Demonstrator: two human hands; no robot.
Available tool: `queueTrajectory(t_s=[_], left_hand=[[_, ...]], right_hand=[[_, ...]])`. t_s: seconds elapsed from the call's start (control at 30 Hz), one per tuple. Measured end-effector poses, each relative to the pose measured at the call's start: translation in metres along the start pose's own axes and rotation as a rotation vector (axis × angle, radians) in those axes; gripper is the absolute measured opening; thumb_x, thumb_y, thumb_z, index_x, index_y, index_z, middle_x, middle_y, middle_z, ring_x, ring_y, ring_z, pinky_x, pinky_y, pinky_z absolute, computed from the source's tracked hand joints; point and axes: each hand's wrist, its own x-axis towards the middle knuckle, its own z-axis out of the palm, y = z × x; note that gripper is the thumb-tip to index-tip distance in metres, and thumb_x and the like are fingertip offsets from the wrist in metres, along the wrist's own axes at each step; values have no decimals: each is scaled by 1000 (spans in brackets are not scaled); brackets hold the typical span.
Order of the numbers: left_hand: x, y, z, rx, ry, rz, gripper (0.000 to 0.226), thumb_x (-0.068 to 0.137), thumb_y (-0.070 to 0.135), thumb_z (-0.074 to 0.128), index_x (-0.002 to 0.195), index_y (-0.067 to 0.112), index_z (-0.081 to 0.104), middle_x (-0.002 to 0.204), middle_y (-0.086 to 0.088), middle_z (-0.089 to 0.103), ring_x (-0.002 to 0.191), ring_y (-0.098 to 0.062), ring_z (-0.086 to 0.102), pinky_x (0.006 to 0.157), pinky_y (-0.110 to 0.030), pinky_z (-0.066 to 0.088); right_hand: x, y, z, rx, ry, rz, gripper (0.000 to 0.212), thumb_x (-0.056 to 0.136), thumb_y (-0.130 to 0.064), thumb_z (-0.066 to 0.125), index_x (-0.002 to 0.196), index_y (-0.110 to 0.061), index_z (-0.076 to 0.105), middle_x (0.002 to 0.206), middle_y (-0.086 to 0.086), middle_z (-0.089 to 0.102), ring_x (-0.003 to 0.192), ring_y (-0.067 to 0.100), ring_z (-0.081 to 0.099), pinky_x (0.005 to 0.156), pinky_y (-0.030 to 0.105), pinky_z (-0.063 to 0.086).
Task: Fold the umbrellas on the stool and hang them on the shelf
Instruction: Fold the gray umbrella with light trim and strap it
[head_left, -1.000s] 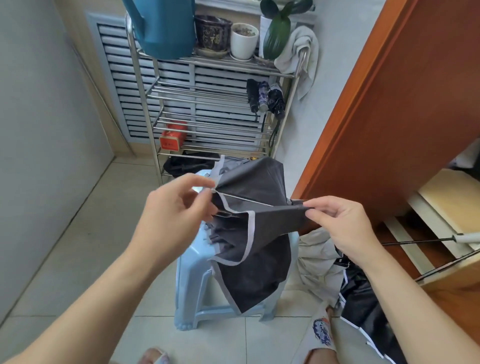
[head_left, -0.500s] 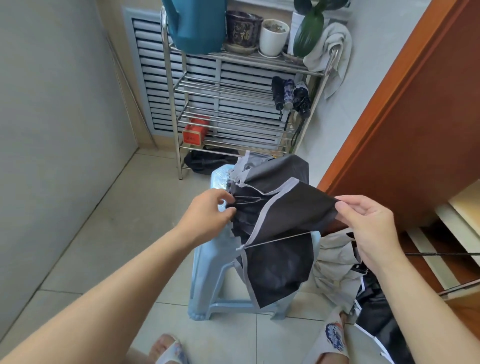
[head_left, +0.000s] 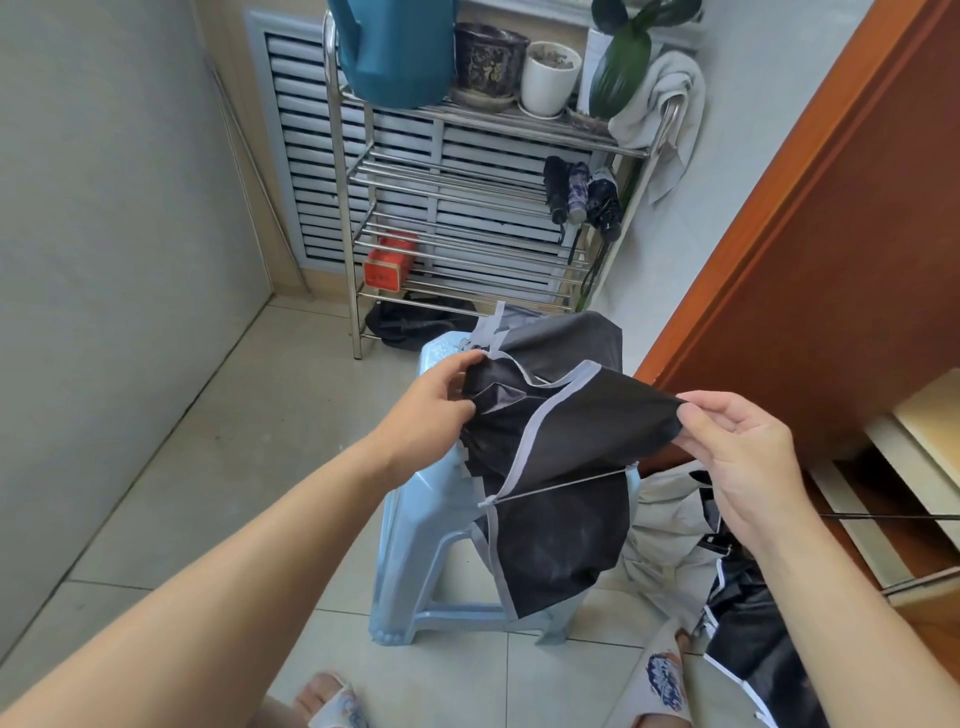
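Note:
A black umbrella with grey edging hangs loose over a light blue plastic stool. My left hand grips its bunched canopy at the left. My right hand pinches a fold of the fabric and holds it stretched out to the right. One thin metal rib crosses below the fold. Behind stands a steel shelf with three folded umbrellas hanging at its right end.
A second umbrella, pale and black, lies on the floor to the right of the stool. An orange wooden door stands on the right. The shelf's top carries a teal watering can and pots. My slippered feet are below.
The view has shifted so the shelf and stool sit further right. My right hand has drawn the canopy fold wider and higher; my left hand keeps its grip on the bunched fabric.

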Motion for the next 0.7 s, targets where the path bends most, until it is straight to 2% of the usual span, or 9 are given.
queueTrajectory(t_s=[0.07,0.13,0.23,0.33,0.43,0.5,0.6,0.7], left_hand=[[6,-2,-3,11,41,22,61,96,-13,48,143,25,56,129,6,69,116,-16,67,95,-23,55],[9,-3,-5,72,87,52,57,97,-5,56,144,26,58,126,9,71,109,-17,72,102,-30,54],[12,-1,-2,45,137,84,56,95,-4,61,143,24,60,123,4,73,88,-16,74,84,-27,60],[13,6,5,-8,213,111,45,96,-6,60,131,21,64,122,-8,70,85,-17,71,69,-20,58],[7,15,9,-83,196,153,45,99,-1,57,131,31,57,133,-2,58,99,-25,73,78,-20,59],[-1,17,8,-60,112,195,57,98,-3,56,139,38,50,135,5,48,93,-18,71,75,-19,56],[-10,15,1,66,56,236,74,91,-12,61,144,39,48,125,1,40,85,-18,67,75,-17,51],[-14,11,-6,9,147,224,64,86,-17,63,131,28,61,114,-2,47,75,-13,66,72,-20,52]], right_hand=[[1,-2,1,5,0,3,13,97,-2,63,102,-9,73,103,15,77,103,31,73,98,48,56],[2,-2,2,9,-4,6,13,97,-2,62,103,-8,73,102,14,77,102,29,73,98,47,56],[1,-3,4,18,-12,10,13,97,-2,62,104,-8,72,101,14,77,99,27,74,97,45,58],[1,-3,5,30,-10,19,13,97,-2,62,105,-6,72,102,15,77,100,28,73,97,46,57],[1,-5,4,46,1,31,14,98,-2,61,108,-3,71,103,16,76,102,29,73,97,45,57],[1,-6,3,59,7,37,14,99,-3,61,110,-3,70,104,16,77,103,29,73,96,43,57],[2,-5,0,62,14,39,14,99,-3,61,110,-3,70,105,15,76,104,28,73,96,43,56],[1,-4,2,63,12,41,13,99,-3,61,106,-5,71,104,15,76,104,28,73,95,42,57]])
